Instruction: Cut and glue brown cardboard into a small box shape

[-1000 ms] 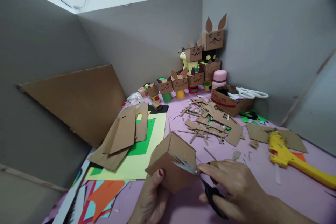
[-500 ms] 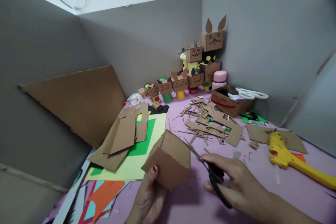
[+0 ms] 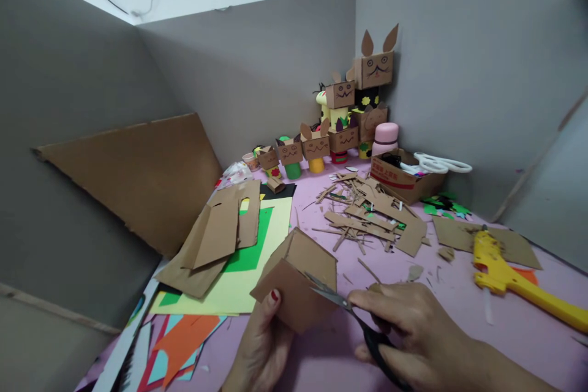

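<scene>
one plain brown cardboard box (image 3: 301,291) tilts at six o'clock, its front edge slanting from ten toward four. the left hand (image 3: 266,343) curls round it, thumb on the near face. black-handled scissors (image 3: 339,301), tips toward ten, overlap that face, gripped in the half-closed right hand (image 3: 416,321). cardboard scraps (image 3: 390,211) lie at two o'clock, a yellow glue gun (image 3: 505,278) at four.

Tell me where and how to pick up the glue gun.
Probably best by the middle of its handle, from the near right. The glue gun lies flat, its slim handle slanting that way, away from the nozzle and pale stick.
</scene>
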{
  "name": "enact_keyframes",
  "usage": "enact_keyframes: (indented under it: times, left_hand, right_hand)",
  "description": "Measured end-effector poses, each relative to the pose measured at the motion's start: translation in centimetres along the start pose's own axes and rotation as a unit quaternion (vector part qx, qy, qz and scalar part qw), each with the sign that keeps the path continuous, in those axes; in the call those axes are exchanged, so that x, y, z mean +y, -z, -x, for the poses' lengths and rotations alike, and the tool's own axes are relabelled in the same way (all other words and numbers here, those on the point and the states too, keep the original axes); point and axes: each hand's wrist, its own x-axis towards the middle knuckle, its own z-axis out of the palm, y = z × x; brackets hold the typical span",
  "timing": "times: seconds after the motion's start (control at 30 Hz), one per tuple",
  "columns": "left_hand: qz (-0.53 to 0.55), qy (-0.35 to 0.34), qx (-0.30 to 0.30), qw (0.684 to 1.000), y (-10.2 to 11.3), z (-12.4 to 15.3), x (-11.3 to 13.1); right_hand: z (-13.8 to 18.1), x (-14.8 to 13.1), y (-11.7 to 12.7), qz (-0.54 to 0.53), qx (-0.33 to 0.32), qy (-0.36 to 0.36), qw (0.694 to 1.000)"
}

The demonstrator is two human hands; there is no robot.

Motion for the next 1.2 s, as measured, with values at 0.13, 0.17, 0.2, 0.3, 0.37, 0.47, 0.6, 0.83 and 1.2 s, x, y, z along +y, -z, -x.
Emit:
enact_keyframes:
  times: [0.13,0.17,0.2,0.3,0.37,0.47,0.6,0.83,1.2]
  left_hand:
    - [0.007,0.002,0.004,1.000,-1.0,0.1,-0.3]
    - [0.008,0.004,0.010,1.000,-1.1,0.1,-0.4]
    - [0.010,0.006,0.018,1.000,-1.2,0.2,-0.4]
    - [0.009,0.012,0.034,0.999,-1.3,0.2,-0.5]
    - [0.005,0.013,0.034,0.999,-1.2,0.2,-0.6]
    - [0.003,0.011,0.027,1.000,-1.2,0.2,-0.6]
    - [-0.004,0.004,0.024,1.000,-1.3,0.2,-0.5]
    - [-0.029,0.003,0.033,0.999,-1.7,0.2,-0.9]
    - [-0.006,0.029,0.011,1.000,-0.9,0.2,-1.1]
  right_hand:
    - [0.0,-0.1,-0.1,0.028,0.024,0.033,0.999]
    - [0.0,-0.1,-0.1,0.034,0.032,0.039,0.998]
    - [0.0,-0.2,-0.1,0.039,0.039,0.045,0.998]
    - [0.0,-0.4,-0.1,0.044,0.049,0.049,0.997]
    - [0.0,-0.6,-0.1,0.049,0.056,0.053,0.996]
    - [0.0,-0.6,-0.2,0.047,0.063,0.062,0.995]
    - [0.2,-0.4,-0.3,0.032,0.035,0.041,0.998]
    - [0.3,-0.4,-0.1,0.055,0.042,0.022,0.997]
    - [0.1,-0.9,0.1,0.076,0.074,0.059,0.993]
